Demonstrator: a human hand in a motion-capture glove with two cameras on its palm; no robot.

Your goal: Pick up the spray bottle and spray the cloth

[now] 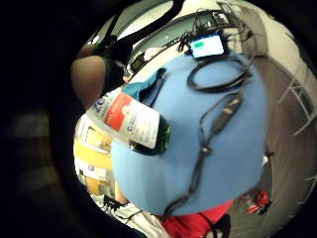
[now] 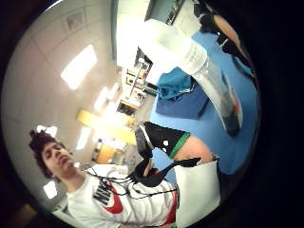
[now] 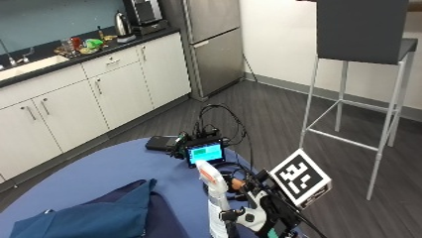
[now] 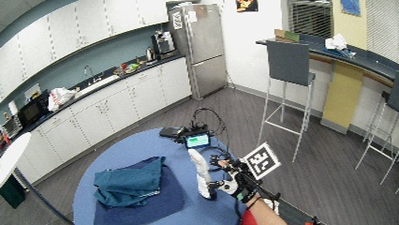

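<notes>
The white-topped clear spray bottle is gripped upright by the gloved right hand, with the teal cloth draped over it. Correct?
Not quite. The white-topped clear spray bottle is gripped upright by the gloved right hand, but the teal cloth lies apart on the round blue table, as the wide outside view shows.

Spray bottle (image 3: 214, 206) base & cloth (image 3: 92, 215) cut off by outside view's bottom edge.
</notes>
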